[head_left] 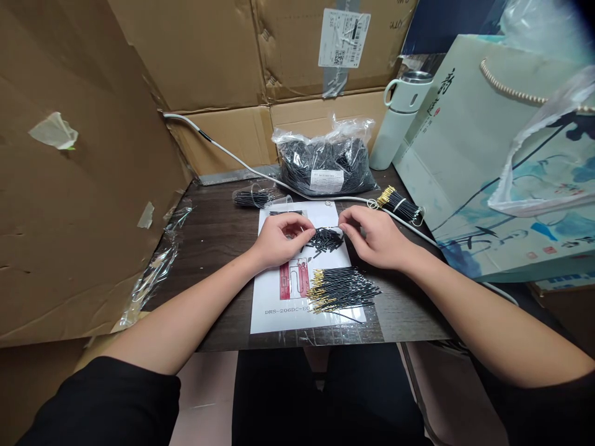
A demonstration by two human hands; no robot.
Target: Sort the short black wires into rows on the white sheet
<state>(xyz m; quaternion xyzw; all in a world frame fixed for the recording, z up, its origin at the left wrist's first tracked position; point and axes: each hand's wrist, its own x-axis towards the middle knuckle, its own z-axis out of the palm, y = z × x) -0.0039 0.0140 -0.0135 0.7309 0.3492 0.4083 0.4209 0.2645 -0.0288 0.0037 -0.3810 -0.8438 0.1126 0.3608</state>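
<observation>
My left hand (284,238) is closed in a pinch at the left edge of a small pile of short black tube pieces (325,240). Something thin shows by its fingertips, too small to name. On the pile's other side, my right hand (374,236) pinches thumb and forefinger together; what is between them is too fine to make out. Nearer to me lies a loose bundle of black wires with gold-coloured terminals (344,288), the gold ends pointing left. Pile and bundle rest on a printed white sheet (267,297) with a red picture.
Behind the sheet sits a clear bag of black pieces (325,164). Tied black wire bundles lie at the left (253,198) and right (400,205). A white cable (232,160) crosses the table. A pale bottle (395,130) and paper bag (465,155) stand right; cardboard (83,204) walls the left.
</observation>
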